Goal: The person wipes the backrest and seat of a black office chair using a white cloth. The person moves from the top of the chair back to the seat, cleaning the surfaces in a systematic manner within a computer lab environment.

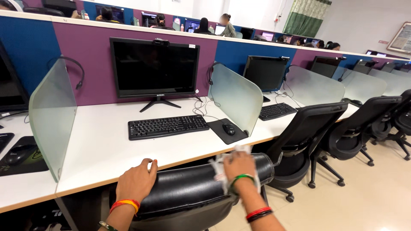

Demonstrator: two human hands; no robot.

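Observation:
A black leather office chair (pixel 188 188) stands pushed up to the white desk (pixel 98 145), its backrest top right below me. My left hand (pixel 137 182) rests on the left part of the backrest top, fingers curled over the edge. Pressed flat against the right end of the backrest is a crumpled white cloth (pixel 219 167), with my right hand (pixel 239 166) on top of it. Both wrists wear coloured bangles.
On the desk stand a black monitor (pixel 154 68), a keyboard (pixel 168 126) and a mouse (pixel 228 128) on a mat, between frosted dividers (pixel 236 96). More black chairs (pixel 312 132) line the aisle to the right. People sit beyond the partition (pixel 90 47).

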